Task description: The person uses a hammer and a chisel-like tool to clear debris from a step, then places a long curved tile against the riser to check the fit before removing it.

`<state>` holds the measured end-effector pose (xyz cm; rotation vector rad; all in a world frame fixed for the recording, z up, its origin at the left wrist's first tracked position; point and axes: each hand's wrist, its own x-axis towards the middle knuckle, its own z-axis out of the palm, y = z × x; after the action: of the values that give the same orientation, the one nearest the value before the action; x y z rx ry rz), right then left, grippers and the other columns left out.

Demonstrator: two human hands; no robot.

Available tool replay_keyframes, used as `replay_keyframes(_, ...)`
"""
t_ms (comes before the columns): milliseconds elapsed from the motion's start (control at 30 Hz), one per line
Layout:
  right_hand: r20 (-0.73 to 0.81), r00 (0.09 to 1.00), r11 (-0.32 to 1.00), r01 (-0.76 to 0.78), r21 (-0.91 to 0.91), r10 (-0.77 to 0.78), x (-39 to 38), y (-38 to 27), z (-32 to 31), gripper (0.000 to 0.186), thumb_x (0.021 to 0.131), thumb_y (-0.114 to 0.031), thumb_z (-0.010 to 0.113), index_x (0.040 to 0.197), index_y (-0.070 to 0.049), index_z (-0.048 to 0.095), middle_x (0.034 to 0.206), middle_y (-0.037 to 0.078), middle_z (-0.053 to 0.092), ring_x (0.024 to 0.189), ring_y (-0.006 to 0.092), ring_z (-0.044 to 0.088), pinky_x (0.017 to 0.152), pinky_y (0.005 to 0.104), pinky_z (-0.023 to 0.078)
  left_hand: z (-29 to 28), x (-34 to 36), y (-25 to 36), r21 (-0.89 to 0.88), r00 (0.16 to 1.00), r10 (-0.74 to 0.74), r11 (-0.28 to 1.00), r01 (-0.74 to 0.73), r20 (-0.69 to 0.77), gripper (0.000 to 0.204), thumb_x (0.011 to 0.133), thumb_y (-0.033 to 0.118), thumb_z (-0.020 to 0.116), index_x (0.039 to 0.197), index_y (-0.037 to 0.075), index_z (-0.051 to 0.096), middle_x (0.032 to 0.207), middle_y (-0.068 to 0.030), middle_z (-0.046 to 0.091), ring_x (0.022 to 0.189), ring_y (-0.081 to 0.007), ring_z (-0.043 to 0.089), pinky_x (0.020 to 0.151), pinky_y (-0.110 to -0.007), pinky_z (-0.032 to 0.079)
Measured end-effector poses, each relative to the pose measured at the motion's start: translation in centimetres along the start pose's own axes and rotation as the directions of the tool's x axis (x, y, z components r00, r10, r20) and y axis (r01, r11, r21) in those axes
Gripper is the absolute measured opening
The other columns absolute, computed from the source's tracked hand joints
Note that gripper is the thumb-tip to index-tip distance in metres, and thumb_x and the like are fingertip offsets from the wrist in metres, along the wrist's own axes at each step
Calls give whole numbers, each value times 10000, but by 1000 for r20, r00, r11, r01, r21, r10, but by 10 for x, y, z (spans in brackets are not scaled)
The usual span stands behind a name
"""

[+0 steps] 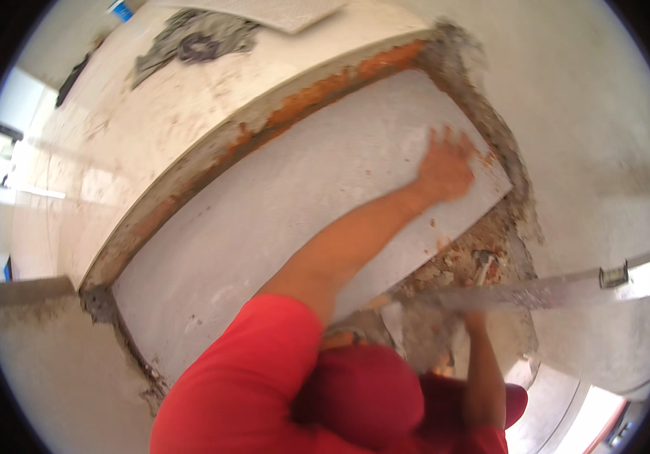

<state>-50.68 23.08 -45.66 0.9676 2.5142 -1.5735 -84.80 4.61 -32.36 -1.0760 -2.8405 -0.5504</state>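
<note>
One pale-grey rectangular slab (302, 174) is laid; the brown rubble strip (454, 265) alongside is uncovered. Left hand (447, 168): fingers apart over the slab. Right hand (475, 319), at a long grey bar (556, 293): fingers indiscernible.

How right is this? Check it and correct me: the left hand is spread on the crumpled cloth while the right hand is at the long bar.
The cloth is wrong: the head view shows the left hand spread on the large pale slab, with the crumpled cloth well apart from it. The right hand is indeed at the long bar.
</note>
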Motion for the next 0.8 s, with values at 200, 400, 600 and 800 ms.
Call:
replay_keyframes(200,-46,971,885,194,-423,-235,24,-23,16,321,984,-249,628,1210,-35,709,1166,172,696,1067,357,651,933,448,498,-5,-108,15,-252,826,562,806,-536,42,609,1094,454,314,1572,87,403,1657,-157,337,1537,-403,269,1253,-603,161)
replay_keyframes(400,-59,953,814,221,-537,-298,30,-35,17,348,983,-267,627,1228,-30,697,1194,183,680,1090,367,640,954,457,486,-95,-167,-85,-785,985,160,618,-45,69,664,1097,537,302,1465,46,555,1517,-252,503,1414,-433,454,1224,-569,255)
replay_keyframes(600,-7,934,742,279,-609,-357,38,-46,31,375,982,-284,626,1245,-24,686,1222,194,665,1113,377,628,976,466,473,-78,-181,-127,72,990,-137,988,134,45,673,1067,504,375,1625,135,308,1718,-140,182,1572,-465,92,1238,-680,27)
replay_keyframes(800,43,886,653,373,-659,-463,41,-41,33,403,981,-302,624,1263,-18,674,1250,204,649,1137,387,617,997,476,460,-49,-243,-11,-466,868,488,792,-395,94,562,1070,457,450,1525,128,480,1633,-96,396,1555,-398,217,1262,-627,78)
